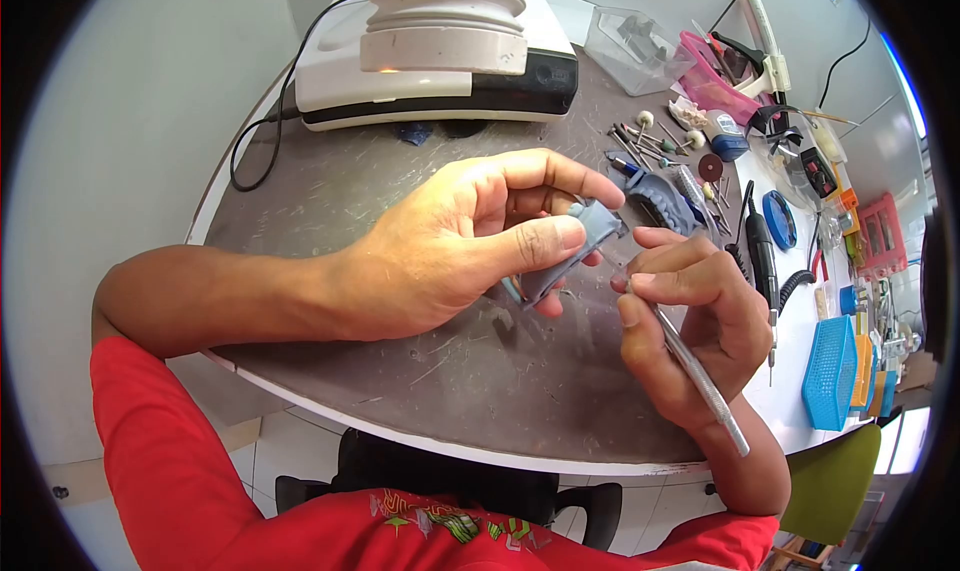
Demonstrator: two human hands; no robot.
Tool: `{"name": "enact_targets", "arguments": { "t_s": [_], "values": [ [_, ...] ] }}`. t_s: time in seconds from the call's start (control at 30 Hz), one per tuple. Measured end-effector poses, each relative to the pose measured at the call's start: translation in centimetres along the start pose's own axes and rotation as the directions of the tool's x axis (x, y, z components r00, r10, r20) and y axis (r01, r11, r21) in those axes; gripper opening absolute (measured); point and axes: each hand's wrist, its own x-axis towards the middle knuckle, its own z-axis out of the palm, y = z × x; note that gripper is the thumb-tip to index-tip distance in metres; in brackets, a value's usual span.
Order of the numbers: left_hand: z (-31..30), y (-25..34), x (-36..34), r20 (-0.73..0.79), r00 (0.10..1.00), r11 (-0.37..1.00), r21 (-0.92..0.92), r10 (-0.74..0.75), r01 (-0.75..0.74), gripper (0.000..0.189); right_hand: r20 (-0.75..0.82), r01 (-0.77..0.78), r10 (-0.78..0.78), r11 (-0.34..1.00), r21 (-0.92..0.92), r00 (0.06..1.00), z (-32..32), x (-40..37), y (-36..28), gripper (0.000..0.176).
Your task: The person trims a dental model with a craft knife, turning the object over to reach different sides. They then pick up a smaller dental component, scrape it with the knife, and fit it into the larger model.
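My left hand (450,241) grips a small grey-blue dental model piece (590,236) between thumb and fingers, held above the dark round mat (400,371). My right hand (690,321) pinches a thin metal hand instrument (700,376) like a pen. Its tip meets the right edge of the grey piece, and its knurled handle runs down past my wrist. Both hands hover close together over the middle of the mat.
A white machine with a ribbed hose (440,41) stands at the back. A second grey dental cast (660,196), several burs and polishing tips (655,141), a black handpiece (762,256), a pink tray (715,81) and a blue basket (830,371) lie to the right.
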Motion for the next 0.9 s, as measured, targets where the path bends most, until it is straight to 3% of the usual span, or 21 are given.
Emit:
{"name": "enact_targets", "arguments": {
  "t_s": [0.33,0.6,0.9],
  "values": [
    [-0.1,-0.3,0.0,0.001,0.999,0.998,0.051,0.042,-0.042,0.044,-0.03,-0.101,0.105,0.988,0.115,0.994,0.1,-0.4,0.0,0.015],
    [-0.2,-0.1,0.0,-0.016,1.0,1.0,-0.02,-0.013,0.013,0.043,0.009,0.121,-0.121,0.983,-0.14,0.993,0.0,0.6,0.3,0.019],
    [-0.3,0.4,-0.1,-0.019,0.997,0.997,-0.021,-0.07,0.069,0.044,0.047,0.171,-0.165,0.968,-0.183,0.985,-0.3,0.8,0.7,0.018]
  ]
}}
